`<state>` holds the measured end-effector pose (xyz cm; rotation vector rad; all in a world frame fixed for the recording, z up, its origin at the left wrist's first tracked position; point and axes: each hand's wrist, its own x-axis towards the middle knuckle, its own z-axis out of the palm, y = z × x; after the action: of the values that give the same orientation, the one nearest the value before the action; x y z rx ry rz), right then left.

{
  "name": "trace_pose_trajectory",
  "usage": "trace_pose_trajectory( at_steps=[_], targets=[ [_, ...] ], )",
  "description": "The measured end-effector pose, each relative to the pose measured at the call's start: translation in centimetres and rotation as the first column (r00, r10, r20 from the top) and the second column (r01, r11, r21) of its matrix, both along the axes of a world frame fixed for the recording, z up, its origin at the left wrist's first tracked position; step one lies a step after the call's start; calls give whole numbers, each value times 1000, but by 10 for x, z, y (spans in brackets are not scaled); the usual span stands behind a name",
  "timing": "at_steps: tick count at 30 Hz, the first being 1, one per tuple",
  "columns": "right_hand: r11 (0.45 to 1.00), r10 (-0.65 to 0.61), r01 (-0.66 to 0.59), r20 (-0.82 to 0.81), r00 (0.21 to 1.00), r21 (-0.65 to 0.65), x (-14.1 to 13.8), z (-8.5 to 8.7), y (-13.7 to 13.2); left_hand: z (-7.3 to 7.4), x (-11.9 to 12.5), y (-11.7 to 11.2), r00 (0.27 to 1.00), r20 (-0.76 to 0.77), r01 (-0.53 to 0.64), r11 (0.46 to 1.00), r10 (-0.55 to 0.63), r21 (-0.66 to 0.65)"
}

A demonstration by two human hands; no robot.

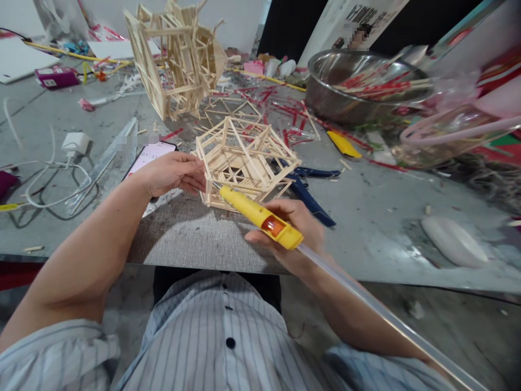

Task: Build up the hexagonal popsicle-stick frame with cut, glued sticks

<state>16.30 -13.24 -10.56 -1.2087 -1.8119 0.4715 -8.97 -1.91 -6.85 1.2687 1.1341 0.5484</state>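
A small hexagonal frame of thin wooden sticks rests on the grey table in front of me. My left hand grips its near left edge, fingers curled against the sticks. My right hand is closed around a yellow glue gun. The gun's nozzle touches the frame's lower front corner, and a clear glue stick trails back from the gun toward me.
A taller stick structure stands at the back, a flat stick frame in front of it. A steel bowl of red-tipped sticks sits right. Blue pliers, a phone, a white charger and scattered sticks lie around.
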Motion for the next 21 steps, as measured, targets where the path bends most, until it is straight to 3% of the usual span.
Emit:
trace_pose_trajectory(
  at_steps=[6, 12, 21],
  targets=[
    [998, -10, 8, 22, 1000, 55, -3, 1, 2, 0, 0, 0, 1000, 26, 3, 1000, -3, -1],
    [1000, -19, 19, 20, 1000, 4, -5, 4, 3, -2, -1, 1, 999, 44, 23, 1000, -23, -4],
    [999, -13, 13, 11, 1000, 33, 0, 0, -1, 1, 0, 0, 1000, -2, -7, 1000, 7, -11]
  ],
)
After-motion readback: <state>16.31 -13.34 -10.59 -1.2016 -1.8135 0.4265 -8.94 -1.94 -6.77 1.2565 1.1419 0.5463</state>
